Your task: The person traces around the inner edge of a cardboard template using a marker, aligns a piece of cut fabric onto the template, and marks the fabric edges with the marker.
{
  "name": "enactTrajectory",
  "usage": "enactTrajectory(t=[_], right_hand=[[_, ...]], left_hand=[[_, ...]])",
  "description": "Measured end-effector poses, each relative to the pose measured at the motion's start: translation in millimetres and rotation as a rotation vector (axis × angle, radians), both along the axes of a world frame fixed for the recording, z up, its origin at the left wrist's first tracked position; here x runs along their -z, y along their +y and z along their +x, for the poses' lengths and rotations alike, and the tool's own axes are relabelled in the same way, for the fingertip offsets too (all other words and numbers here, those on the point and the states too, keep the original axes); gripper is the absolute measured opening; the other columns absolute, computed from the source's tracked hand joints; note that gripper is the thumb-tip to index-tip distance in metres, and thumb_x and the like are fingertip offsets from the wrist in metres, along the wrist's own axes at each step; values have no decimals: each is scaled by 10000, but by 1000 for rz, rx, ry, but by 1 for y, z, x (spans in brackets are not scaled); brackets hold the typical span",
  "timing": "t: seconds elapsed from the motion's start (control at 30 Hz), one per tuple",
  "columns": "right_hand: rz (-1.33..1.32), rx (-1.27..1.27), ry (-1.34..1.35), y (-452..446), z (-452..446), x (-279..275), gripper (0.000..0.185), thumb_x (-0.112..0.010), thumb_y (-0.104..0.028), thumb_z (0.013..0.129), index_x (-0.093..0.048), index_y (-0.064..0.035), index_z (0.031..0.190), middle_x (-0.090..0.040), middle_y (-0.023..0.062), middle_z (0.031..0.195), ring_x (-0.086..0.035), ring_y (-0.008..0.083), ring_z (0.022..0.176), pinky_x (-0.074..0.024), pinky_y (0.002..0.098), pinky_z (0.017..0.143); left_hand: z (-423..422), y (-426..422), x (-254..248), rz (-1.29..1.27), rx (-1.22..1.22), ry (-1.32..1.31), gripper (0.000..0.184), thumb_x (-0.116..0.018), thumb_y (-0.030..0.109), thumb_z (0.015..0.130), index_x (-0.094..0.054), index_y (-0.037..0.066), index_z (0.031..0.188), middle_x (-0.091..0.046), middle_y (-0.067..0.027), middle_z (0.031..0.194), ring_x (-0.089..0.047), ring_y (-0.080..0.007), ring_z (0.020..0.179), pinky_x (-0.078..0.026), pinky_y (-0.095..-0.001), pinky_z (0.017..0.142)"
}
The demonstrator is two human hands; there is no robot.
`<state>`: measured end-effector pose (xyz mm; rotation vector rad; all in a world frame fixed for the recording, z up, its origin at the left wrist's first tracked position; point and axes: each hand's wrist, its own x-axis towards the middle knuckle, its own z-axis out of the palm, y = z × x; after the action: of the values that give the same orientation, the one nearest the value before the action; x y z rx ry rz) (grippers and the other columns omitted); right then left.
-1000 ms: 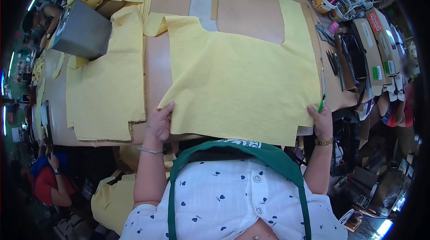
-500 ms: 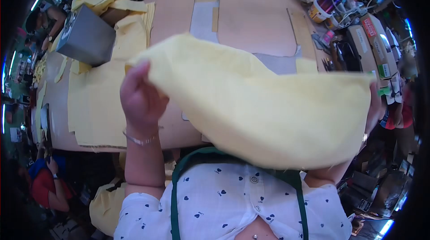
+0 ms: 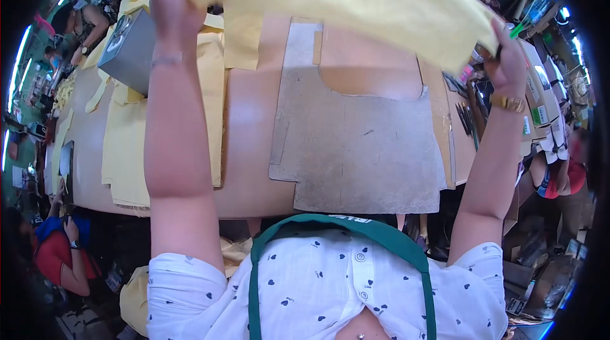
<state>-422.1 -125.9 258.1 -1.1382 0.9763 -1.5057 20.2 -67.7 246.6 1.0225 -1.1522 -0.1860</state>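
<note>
A pale yellow piece of fabric [image 3: 356, 3] stretches in the air between my two hands, over the far part of the table. My left hand [image 3: 175, 10] grips its left end, near the top of the view. At the right, my right hand [image 3: 508, 60] pinches the other corner between thumb and fingers. Below the fabric, a grey cardboard pattern [image 3: 362, 143] with a cut-out in its upper edge lies flat on the table [image 3: 248, 149]. Stacked yellow fabric pieces [image 3: 127, 149] lie to the left, partly hidden behind my left forearm.
A grey metal box [image 3: 130, 51] stands on the yellow fabric at the left. Along the right side are pens [image 3: 467, 121] and cardboard boxes [image 3: 537, 86]. A person in red [image 3: 70, 251] is at the lower left; other people work farther off.
Both hands have moved up and away from my body, carrying the fabric with them. The grey cardboard pattern, mostly covered before, now shows.
</note>
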Motion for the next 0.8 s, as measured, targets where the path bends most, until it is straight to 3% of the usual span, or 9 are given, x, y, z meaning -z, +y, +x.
enactTrajectory(t=[0.03, 0.17, 0.2, 0.27, 0.33, 0.43, 0.57, 0.67, 0.8], right_hand=[[41, -12, 27, 12, -3, 15, 177, -527, -140, 825, -535, -37, 968, -587, 50, 863, -578, 110, 719, -452, 197, 521], [218, -114, 152, 57, -21, 102, 238, -522, -94, 818, -501, -7, 1038, -568, 63, 946, -564, 149, 832, -464, 271, 721], [298, -144, 201, 66, -32, 126, 250, -525, -79, 813, -497, 0, 1049, -565, 60, 953, -557, 150, 846, -456, 279, 745], [427, -136, 407, 86, -48, 168, 358, -592, -117, 775, -473, 41, 1073, -576, 78, 933, -552, 135, 821, -443, 237, 702], [441, -166, 676, 101, -62, 197, 357, -602, -114, 759, -480, 39, 1058, -581, 74, 907, -553, 134, 798, -436, 232, 686], [464, -171, 730, 112, -78, 219, 349, -613, -120, 742, -490, 32, 1031, -585, 77, 866, -552, 127, 777, -432, 234, 679], [487, 59, 1023, 117, -63, 208, 351, -617, -166, 742, -493, 40, 998, -591, 122, 858, -568, 182, 779, -439, 280, 684], [101, 285, 1435, 126, -59, 225, 381, -618, -211, 741, -488, 38, 999, -581, 177, 862, -570, 266, 790, -443, 324, 683], [345, 233, 1177, 138, -61, 215, 399, -624, -224, 727, -490, 8, 1023, -572, 200, 883, -561, 315, 816, -439, 353, 698]], left_hand=[[-26, 29, -1, 69, 237, 511, 313, -425, 164, 812, -483, -41, 1040, -543, -135, 1025, -543, -199, 917, -396, -304, 864], [-26, 103, 113, 398, 353, 678, 227, -478, 108, 768, -551, -36, 927, -553, -95, 960, -520, -166, 898, -403, -297, 810], [-28, 127, 151, 544, 244, 500, 209, -503, 107, 771, -564, -31, 916, -556, -91, 951, -517, -152, 880, -406, -283, 791], [-49, 165, 192, 808, 332, 705, 168, -541, 124, 781, -574, -21, 858, -579, -74, 866, -545, -149, 793, -436, -270, 719], [-59, 196, 201, 1348, 305, 610, 204, -534, 194, 802, -586, -2, 821, -595, -54, 799, -560, -147, 676, -455, -270, 646], [-46, 209, 182, 1570, 436, 336, 284, -524, 273, 813, -587, -4, 796, -601, -51, 743, -556, -155, 583, -456, -274, 583], [-29, 181, 170, 1329, -9, -249, 371, -529, 345, 795, -571, -21, 832, -591, -111, 752, -570, -207, 680, -447, -301, 610], [-38, 139, 214, 858, -253, -700, 408, -576, 336, 759, -526, 0, 986, -555, -171, 885, -535, -277, 844, -430, -339, 699], [-64, 110, 229, 855, -477, -779, 491, -634, 248, 719, -449, 24, 1114, -499, -199, 974, -472, -327, 923, -401, -365, 772]])
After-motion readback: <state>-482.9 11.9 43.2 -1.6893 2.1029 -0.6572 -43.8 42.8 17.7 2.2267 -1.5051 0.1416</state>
